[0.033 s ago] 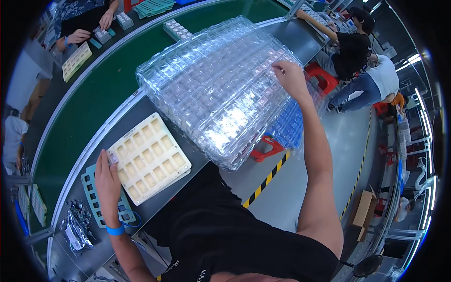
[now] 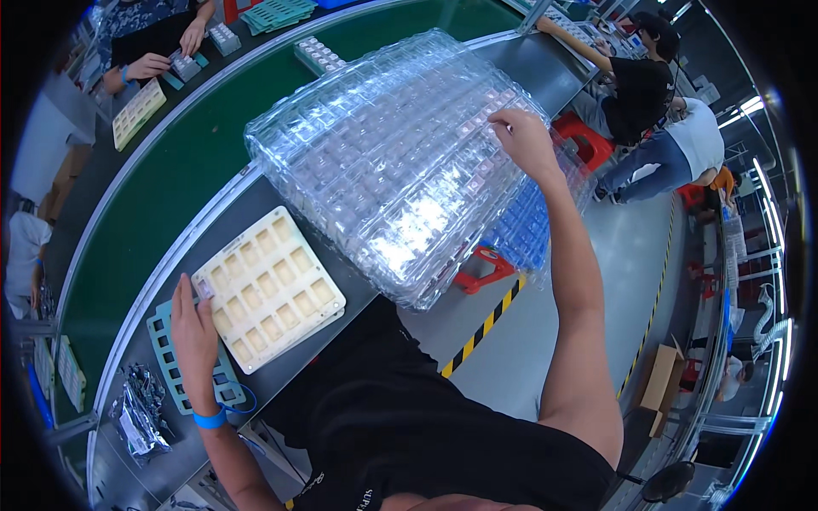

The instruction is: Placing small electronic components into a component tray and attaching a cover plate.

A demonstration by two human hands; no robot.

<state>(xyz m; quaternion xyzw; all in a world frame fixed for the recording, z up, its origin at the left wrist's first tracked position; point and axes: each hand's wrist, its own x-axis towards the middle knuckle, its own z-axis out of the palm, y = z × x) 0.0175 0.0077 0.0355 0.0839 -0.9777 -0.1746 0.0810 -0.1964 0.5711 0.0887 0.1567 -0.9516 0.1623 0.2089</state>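
Cream tray (image 2: 268, 294) w/ rows of pockets lies tilted, lower left of ctr, on the dark bench (image 2: 234, 209). L hand (image 2: 194, 334) is at its left corner, fingers extended, thumb beside a small pinkish piece (image 2: 204, 289) in the corner pocket; can't tell if it grips anything. R hand (image 2: 530, 146), upper right of ctr, is over the clear tray stack (image 2: 366, 162), thumb & index pinched; can't tell what's btwn them. Teal tray (image 2: 223, 376) is partly under L hand, silver bag (image 2: 141, 417) nearby, lower left. Green belt (image 2: 183, 162) curves behind, upper left.
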